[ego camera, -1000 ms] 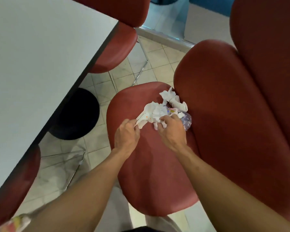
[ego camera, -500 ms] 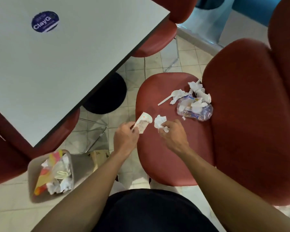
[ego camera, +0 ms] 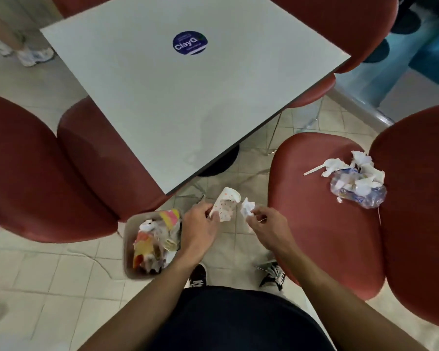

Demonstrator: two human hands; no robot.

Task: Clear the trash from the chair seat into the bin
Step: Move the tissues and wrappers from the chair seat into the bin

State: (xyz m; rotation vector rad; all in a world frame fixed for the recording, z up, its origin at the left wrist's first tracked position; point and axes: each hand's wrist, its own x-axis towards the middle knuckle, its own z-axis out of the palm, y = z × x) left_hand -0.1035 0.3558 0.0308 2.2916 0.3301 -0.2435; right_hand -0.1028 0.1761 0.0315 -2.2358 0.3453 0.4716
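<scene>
My left hand [ego camera: 200, 224] grips a crushed white paper cup [ego camera: 226, 202] with orange dots, just right of the beige bin [ego camera: 129, 249] on the floor. My right hand [ego camera: 266, 226] pinches a crumpled white tissue [ego camera: 246, 207] over the floor, between the bin and the red chair seat [ego camera: 314, 224]. On the far right of that seat lie crumpled tissues [ego camera: 363, 160], a white plastic spoon [ego camera: 317, 169] and a clear plastic bag [ego camera: 357, 191] stuffed with paper. The bin holds colourful wrappers and paper.
A white table [ego camera: 188, 102] with a blue round sticker [ego camera: 190, 43] stands ahead. Red chairs surround it, one at the left [ego camera: 48, 178]. My shoes [ego camera: 273, 274] stand on the tiled floor below. Another person's feet [ego camera: 33, 55] show at the top left.
Both hands have lifted the cup and the tissue off the seat and carried them left towards the bin. My view has swung left and back, bringing the bin and table in.
</scene>
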